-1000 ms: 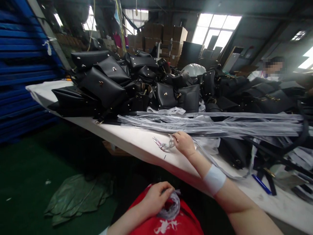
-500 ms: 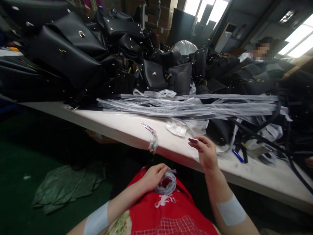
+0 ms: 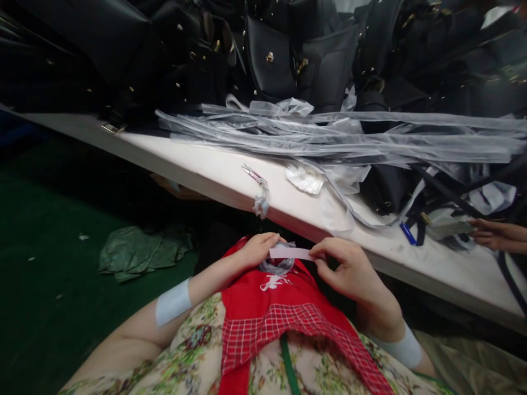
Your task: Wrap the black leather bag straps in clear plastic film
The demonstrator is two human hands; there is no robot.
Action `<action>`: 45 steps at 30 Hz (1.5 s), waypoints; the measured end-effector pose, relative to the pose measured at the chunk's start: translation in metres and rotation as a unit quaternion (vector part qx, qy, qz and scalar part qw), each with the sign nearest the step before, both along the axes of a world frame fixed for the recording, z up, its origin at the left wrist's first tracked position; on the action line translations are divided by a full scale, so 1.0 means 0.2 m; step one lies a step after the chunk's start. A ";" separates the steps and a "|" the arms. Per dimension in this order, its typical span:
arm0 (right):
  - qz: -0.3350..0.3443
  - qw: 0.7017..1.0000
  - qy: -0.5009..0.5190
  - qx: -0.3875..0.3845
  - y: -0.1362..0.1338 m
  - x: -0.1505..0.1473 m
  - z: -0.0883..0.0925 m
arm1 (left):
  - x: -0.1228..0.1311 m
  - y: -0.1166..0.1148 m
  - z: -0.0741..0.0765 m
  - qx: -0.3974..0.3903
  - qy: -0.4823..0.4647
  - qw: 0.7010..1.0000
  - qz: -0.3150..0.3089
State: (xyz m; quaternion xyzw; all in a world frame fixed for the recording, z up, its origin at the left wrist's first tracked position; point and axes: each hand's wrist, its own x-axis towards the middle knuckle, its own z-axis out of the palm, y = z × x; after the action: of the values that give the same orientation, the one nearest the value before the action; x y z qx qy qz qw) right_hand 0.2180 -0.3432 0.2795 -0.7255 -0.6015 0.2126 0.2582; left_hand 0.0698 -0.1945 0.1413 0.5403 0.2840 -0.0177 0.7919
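My left hand (image 3: 261, 248) is closed over a coil of greyish translucent strip (image 3: 276, 267) in front of the red apron. A short, flat, pale pinkish strip (image 3: 291, 253) stretches across the top of the coil. Its right end is pinched by my right hand (image 3: 343, 269), thumb against fingers; the left end meets the fingers of my left hand. On the white table's edge (image 3: 224, 184), just beyond my hands, lie small thread snips (image 3: 252, 173) with pale wrapping around the handle.
Long translucent plastic strips (image 3: 329, 140) lie across the table in front of a heap of black bags (image 3: 272, 60). A crumpled white piece (image 3: 305, 178) and a blue object (image 3: 407, 233) sit nearer. Another person's hand (image 3: 496, 235) reaches in from the right. Green cloth (image 3: 144, 249) lies on the floor.
My right hand has come down from above the table to beside my left hand, and the pale strip now shows between them. The view has tilted downward. Another person's hand has come further in.
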 end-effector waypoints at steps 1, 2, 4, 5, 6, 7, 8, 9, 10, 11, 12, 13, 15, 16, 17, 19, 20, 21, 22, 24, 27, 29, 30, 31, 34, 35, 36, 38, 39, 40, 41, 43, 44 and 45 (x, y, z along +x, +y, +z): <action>0.024 0.999 -0.018 -0.011 0.00 0.00 0.01 | 0.00 0.00 0.00 0.008 0.001 1.000 -0.007; 0.046 0.998 -0.036 -0.025 -0.01 0.00 0.01 | 0.01 0.00 0.00 0.019 0.001 1.000 -0.013; 0.072 0.993 -0.078 -0.054 -0.02 0.00 0.02 | 0.01 0.01 0.00 0.054 -0.005 0.998 -0.016; 0.081 0.989 -0.102 -0.068 -0.03 0.01 0.03 | 0.02 0.01 0.01 0.074 -0.009 0.997 -0.013; 0.090 0.985 -0.125 -0.080 -0.03 0.01 0.03 | 0.02 0.01 0.01 0.091 -0.011 0.996 -0.010; 0.102 0.980 -0.145 -0.090 -0.04 0.00 0.03 | 0.02 0.00 0.01 0.101 -0.009 0.995 -0.010; 0.118 0.975 -0.161 -0.097 -0.04 0.00 0.04 | 0.03 0.00 0.01 0.104 -0.005 0.995 -0.015; 0.135 0.971 -0.172 -0.099 -0.04 -0.01 0.04 | 0.03 0.00 0.02 0.102 0.001 0.995 -0.020; 0.150 0.967 -0.181 -0.097 -0.04 -0.02 0.05 | 0.03 0.00 0.02 0.102 0.007 0.994 -0.024; 0.163 0.964 -0.186 -0.093 -0.04 -0.03 0.05 | 0.03 0.00 0.02 0.105 0.010 0.994 -0.027; 0.172 0.963 -0.189 -0.088 -0.04 -0.04 0.05 | 0.03 0.00 0.03 0.110 0.012 0.993 -0.029; 0.179 0.962 -0.190 -0.084 -0.03 -0.06 0.04 | 0.03 0.00 0.03 0.115 0.012 0.993 -0.031; 0.186 0.960 -0.191 -0.085 -0.01 -0.08 0.02 | 0.03 0.00 0.04 0.118 0.015 0.992 -0.039; 0.185 0.960 -0.192 -0.088 0.00 -0.10 0.00 | 0.03 0.00 0.04 0.116 0.016 0.992 -0.044; 0.181 0.960 -0.193 -0.089 0.01 -0.10 -0.02 | 0.03 0.00 0.04 0.113 0.017 0.992 -0.049; 0.168 0.963 -0.194 -0.086 0.03 -0.12 -0.06 | 0.03 0.00 0.03 0.116 0.023 0.991 -0.054; 0.164 0.965 -0.188 -0.084 0.04 -0.12 -0.07 | 0.03 0.00 0.03 0.127 0.025 0.990 -0.054; 0.164 0.967 -0.174 -0.083 0.04 -0.13 -0.08 | 0.03 0.00 0.03 0.144 0.026 0.988 -0.051; 0.170 0.970 -0.153 -0.082 0.04 -0.13 -0.08 | 0.03 0.00 0.03 0.163 0.025 0.985 -0.048; 0.193 0.973 -0.100 -0.082 0.02 -0.13 -0.07 | 0.03 0.00 0.02 0.195 0.019 0.980 -0.047; 0.205 0.973 -0.068 -0.085 0.00 -0.14 -0.08 | 0.03 0.00 0.03 0.206 0.009 0.977 -0.057; 0.188 0.975 -0.084 -0.083 0.00 -0.14 -0.11 | 0.03 0.00 0.03 0.204 0.001 0.977 -0.064; 0.177 0.977 -0.093 -0.078 0.00 -0.14 -0.13 | 0.03 0.00 0.04 0.203 -0.005 0.977 -0.067; 0.168 0.978 -0.101 -0.069 0.00 -0.14 -0.15 | 0.04 0.00 0.04 0.204 -0.011 0.976 -0.070; 0.144 0.981 -0.121 -0.041 0.02 -0.14 -0.21 | 0.04 0.00 0.04 0.218 -0.022 0.973 -0.068; 0.134 0.982 -0.127 -0.033 0.02 -0.13 -0.23 | 0.04 0.00 0.04 0.226 -0.026 0.972 -0.065; 0.124 0.983 -0.133 -0.027 0.02 -0.13 -0.23 | 0.04 -0.01 0.05 0.234 -0.031 0.970 -0.062; 0.107 0.985 -0.135 -0.020 0.01 -0.13 -0.24 | 0.04 -0.01 0.06 0.246 -0.038 0.967 -0.059; 0.103 0.985 -0.134 -0.020 0.01 -0.13 -0.24 | 0.03 -0.02 0.07 0.251 -0.039 0.965 -0.059; 0.101 0.986 -0.131 -0.019 0.01 -0.13 -0.24 | 0.03 -0.02 0.08 0.254 -0.038 0.965 -0.060; 0.098 0.987 -0.129 -0.018 0.00 -0.13 -0.25 | 0.03 -0.02 0.08 0.255 -0.034 0.964 -0.062; 0.088 0.989 -0.122 -0.013 0.01 -0.13 -0.27 | 0.04 -0.03 0.09 0.248 -0.026 0.966 -0.069; 0.077 0.990 -0.114 -0.007 0.02 -0.13 -0.28 | 0.04 -0.03 0.10 0.241 -0.026 0.967 -0.074; 0.064 0.993 -0.098 -0.002 0.03 -0.13 -0.29 | 0.04 -0.03 0.10 0.233 -0.030 0.969 -0.080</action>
State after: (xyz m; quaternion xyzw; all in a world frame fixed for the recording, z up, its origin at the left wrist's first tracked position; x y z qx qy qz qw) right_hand 0.1919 -0.3376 0.2209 -0.7034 -0.6687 0.1578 0.1819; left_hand 0.0777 -0.2002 0.1618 0.7313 0.2120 0.0023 0.6482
